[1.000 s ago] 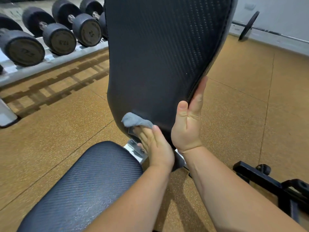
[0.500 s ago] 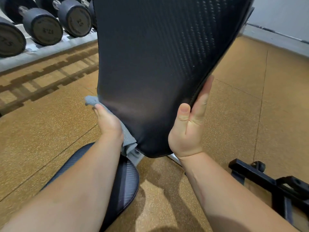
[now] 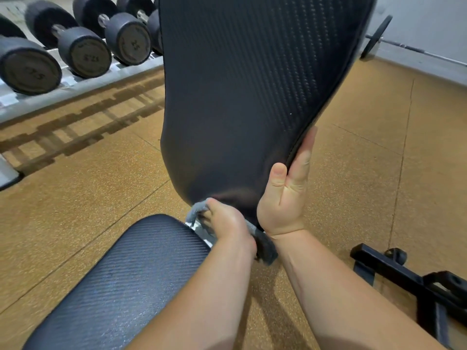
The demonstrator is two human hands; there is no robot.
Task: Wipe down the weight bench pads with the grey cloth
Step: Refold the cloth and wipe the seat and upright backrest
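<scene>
- Left hand (image 3: 227, 223): fingers clamp the crumpled grey cloth (image 3: 195, 211) against the bottom edge of the upright black textured back pad (image 3: 252, 97).
- Right hand (image 3: 285, 198): fingers straight, bracing that pad's right edge.

Left hand (image 3: 225, 223) low, knuckles up, fisted round grey cloth (image 3: 195, 211); right hand (image 3: 284, 198) just beside it, flat, fingers (image 3: 303, 157) straight, thumb alongside

You're in a gym with a tan speckled floor (image 3: 101, 198).
Dumbbells (image 3: 83, 50) sit on a grey rack (image 3: 75, 96) at ten o'clock; pale wall (image 3: 429, 21) at two.
</scene>
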